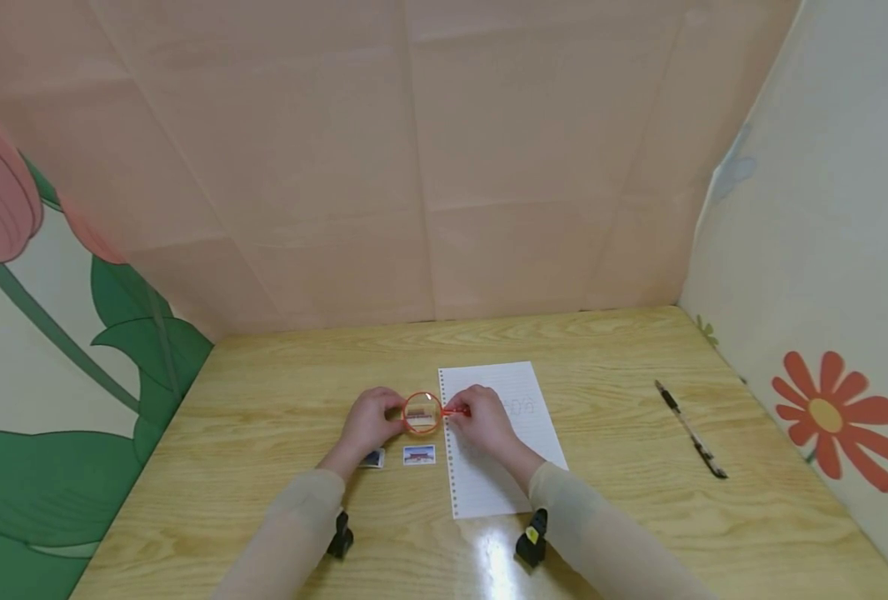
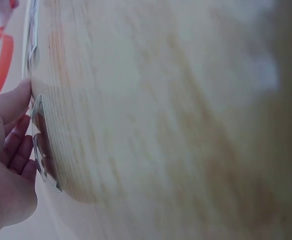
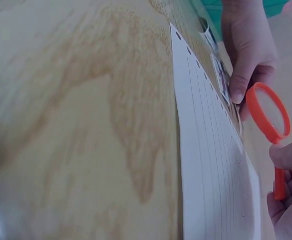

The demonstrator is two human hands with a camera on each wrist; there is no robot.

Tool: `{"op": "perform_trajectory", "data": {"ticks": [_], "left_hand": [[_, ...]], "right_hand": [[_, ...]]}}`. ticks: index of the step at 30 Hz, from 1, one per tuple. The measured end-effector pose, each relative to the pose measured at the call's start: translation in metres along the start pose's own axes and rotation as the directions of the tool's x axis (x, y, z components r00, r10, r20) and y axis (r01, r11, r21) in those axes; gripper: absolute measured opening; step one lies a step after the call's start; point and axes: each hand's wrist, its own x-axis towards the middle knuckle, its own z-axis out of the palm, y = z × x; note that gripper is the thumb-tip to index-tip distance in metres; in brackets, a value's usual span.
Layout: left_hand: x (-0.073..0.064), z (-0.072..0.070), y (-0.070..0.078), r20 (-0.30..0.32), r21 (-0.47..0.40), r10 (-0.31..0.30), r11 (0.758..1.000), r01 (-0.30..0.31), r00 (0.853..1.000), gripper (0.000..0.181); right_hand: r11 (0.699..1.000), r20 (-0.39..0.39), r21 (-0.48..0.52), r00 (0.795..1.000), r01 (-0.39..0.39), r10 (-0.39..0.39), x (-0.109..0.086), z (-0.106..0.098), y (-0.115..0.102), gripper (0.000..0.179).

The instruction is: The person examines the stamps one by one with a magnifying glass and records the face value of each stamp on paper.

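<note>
My right hand (image 1: 481,417) grips the red handle of a magnifying glass (image 3: 277,135) and holds its round lens above the table. The left hand (image 1: 371,421) is just left of the lens, thumb and fingers pinching the edge of a small stamp (image 1: 418,414), which shows through the glass. Closer to me a second stamp (image 1: 419,455), with a red-roofed building on it, lies flat. Another dark picture stamp (image 1: 372,458) lies partly hidden beneath the left wrist.
A lined, punched sheet of paper (image 1: 489,492) with faint pencil marks lies under the right hand. Off to the right a black pen (image 1: 690,429) rests on the wooden table (image 1: 609,533). Walls stand at the back and both sides.
</note>
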Motion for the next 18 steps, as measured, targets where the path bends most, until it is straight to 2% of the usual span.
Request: {"op": "perform_trajectory", "data": {"ticks": [6,18], "left_hand": [[0.0003,-0.0003,-0.0007,0.006,0.013,0.01,1.0,-0.01,1.0,0.027],[0.0008,0.0011,-0.0041,0.013,-0.005,-0.012,1.0,0.013,1.0,0.029]], "right_hand": [[1.0,0.001,-0.006,1.0,0.005,-0.005,-0.0004,-0.0011,0.0001,0.011],[1.0,-0.007,0.018,1.0,0.0,0.0,-0.0022,-0.0034,0.0009,0.012]]}}
